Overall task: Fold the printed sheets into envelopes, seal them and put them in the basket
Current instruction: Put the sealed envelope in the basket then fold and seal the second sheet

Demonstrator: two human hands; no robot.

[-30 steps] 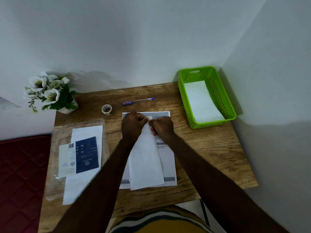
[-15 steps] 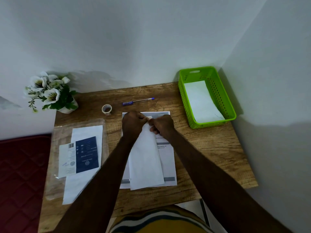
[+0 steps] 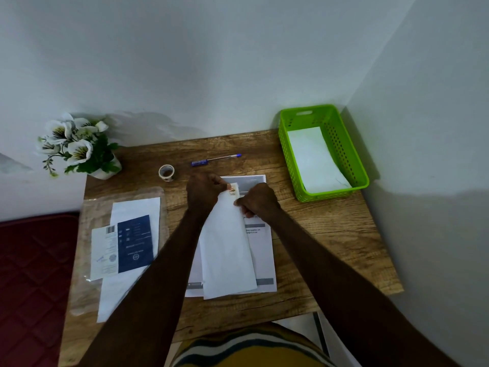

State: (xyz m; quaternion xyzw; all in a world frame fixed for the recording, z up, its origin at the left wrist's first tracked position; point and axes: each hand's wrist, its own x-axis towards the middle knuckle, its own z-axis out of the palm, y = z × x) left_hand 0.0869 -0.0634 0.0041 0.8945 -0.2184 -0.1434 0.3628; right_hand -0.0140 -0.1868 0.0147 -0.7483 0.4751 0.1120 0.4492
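On the table (image 3: 330, 229), both hands (left hand (image 3: 203, 193), right hand (image 3: 258, 201)) pinch the folded envelope (image 3: 227, 250).

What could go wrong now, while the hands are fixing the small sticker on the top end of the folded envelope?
1. The sticker sits at the very top edge of the white envelope, held between the left hand and right hand; it may land crooked or crease.
2. The envelope lies on the printed sheet, so an overhanging sticker may also catch that sheet.
3. The tape roll stands on edge nearby; a bump could roll it.
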